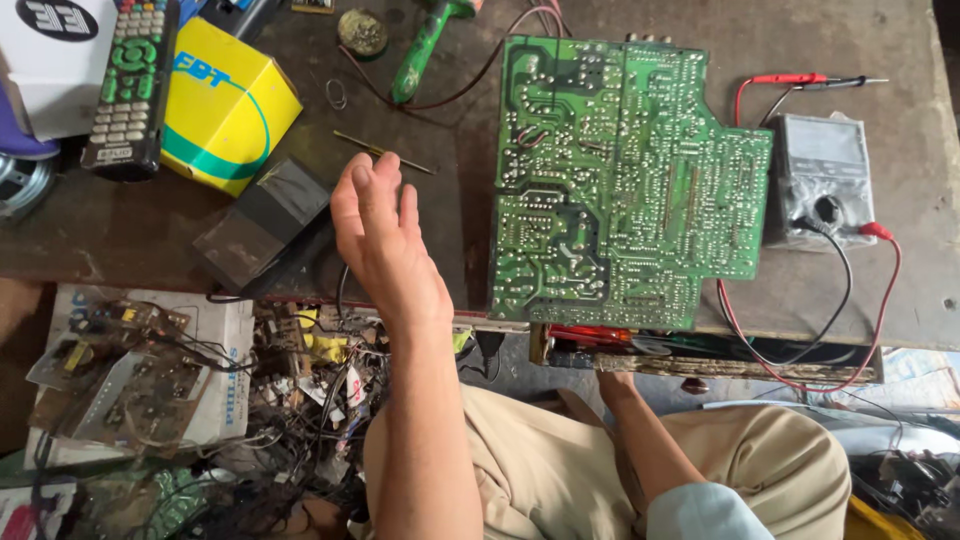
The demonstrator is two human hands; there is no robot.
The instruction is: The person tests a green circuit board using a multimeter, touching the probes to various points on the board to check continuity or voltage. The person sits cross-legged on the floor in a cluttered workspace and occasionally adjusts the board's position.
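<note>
Fingers of the left hand (385,245) are stretched out and close together, holding nothing, and they float over the dark work table (120,230) in the middle of the frame. Just past the fingertips lies a thin metal rod (384,152), and it is the nearest thing to them. A flat dark block (262,222) sits just left of the hand.

The right hand is hidden under the table edge at lower middle, so I cannot tell how its fingers are; only the right forearm (645,440) shows. Above it, a big green circuit board (620,180) lies flat on the table, right of center, with its shiny solder side up. Its bottom edge sticks out a little over the table's edge.

At the right sits a gray meter (820,175) with red and black wires (880,300) looping down past the table. A green-handled soldering iron (420,50) lies at the top middle. A yellow box (225,105) and a black remote (132,85) are at the upper left.

The table is brown, worn and stained. Below it, at lower left, is a messy pile of old boards and tangled wires (200,400) on the floor. The person's tan trousers (540,470) fill the bottom middle
</note>
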